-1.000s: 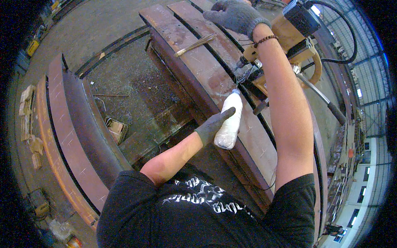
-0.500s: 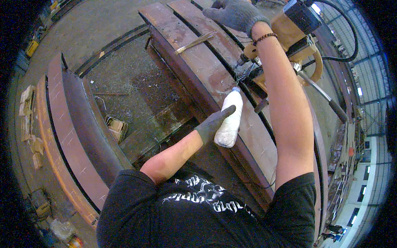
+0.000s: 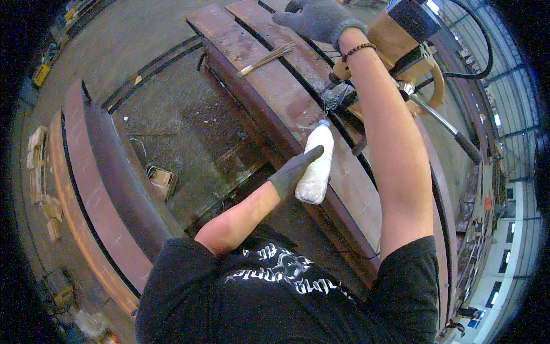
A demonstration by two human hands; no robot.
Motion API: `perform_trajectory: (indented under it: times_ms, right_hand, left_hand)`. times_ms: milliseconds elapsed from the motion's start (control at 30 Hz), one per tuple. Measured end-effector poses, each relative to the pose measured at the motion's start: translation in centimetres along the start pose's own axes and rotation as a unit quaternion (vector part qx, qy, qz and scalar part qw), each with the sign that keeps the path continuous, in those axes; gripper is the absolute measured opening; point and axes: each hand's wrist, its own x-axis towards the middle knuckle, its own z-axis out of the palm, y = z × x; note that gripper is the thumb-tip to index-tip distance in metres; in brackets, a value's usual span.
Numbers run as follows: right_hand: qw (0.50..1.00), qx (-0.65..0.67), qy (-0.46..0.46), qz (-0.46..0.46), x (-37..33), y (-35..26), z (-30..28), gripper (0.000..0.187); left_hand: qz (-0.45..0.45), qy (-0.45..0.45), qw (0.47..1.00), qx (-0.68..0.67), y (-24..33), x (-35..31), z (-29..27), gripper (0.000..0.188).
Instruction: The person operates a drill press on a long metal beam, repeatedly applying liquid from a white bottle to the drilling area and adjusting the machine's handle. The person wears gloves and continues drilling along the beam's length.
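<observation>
Ahead of left hand: metal swarf beside drill chuck, above steel beam. Left clamped on white bottle, capped end toward swarf. Right hand well apart, near drilling machine; grip unclear. Cutting looks begun; remainder can't be judged.
</observation>
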Motion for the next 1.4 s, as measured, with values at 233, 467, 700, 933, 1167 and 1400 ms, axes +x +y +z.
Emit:
perform_trajectory:
  times_ms: [233, 467, 700, 933, 1167, 1400]
  right_hand:
    - [1.000, 0.003, 0.012, 0.026, -1.4, -0.7, -0.7, 0.054]
    - [0.999, -0.002, -0.001, 0.034, -1.6, -1.0, -1.0, 0.054]
    - [0.998, -0.001, -0.019, 0.056, -2.1, -1.6, -1.7, 0.054]
    - [0.994, 0.000, 0.028, 0.102, -0.9, -0.8, 0.1, 0.054]
    - [0.965, 0.038, 0.229, 0.121, -1.4, 1.8, 3.3, 0.054]
    - [0.962, -0.011, 0.271, -0.004, -0.9, 3.7, 5.6, 0.061]
  left_hand:
    - [0.012, -0.005, 1.000, 0.009, -0.2, 0.0, -0.1, 0.057]
    - [0.002, 0.020, 0.999, 0.026, -0.3, 0.4, -0.4, 0.056]
    - [-0.004, 0.020, 1.000, 0.013, -0.1, 0.2, 0.0, 0.054]
    - [-0.001, 0.005, 1.000, 0.029, 0.2, -0.4, 0.5, 0.055]
    - [-0.003, 0.012, 1.000, 0.000, 0.3, -0.3, 0.3, 0.052]
    - [-0.006, -0.019, 1.000, 0.005, 0.2, -0.4, -0.2, 0.038]
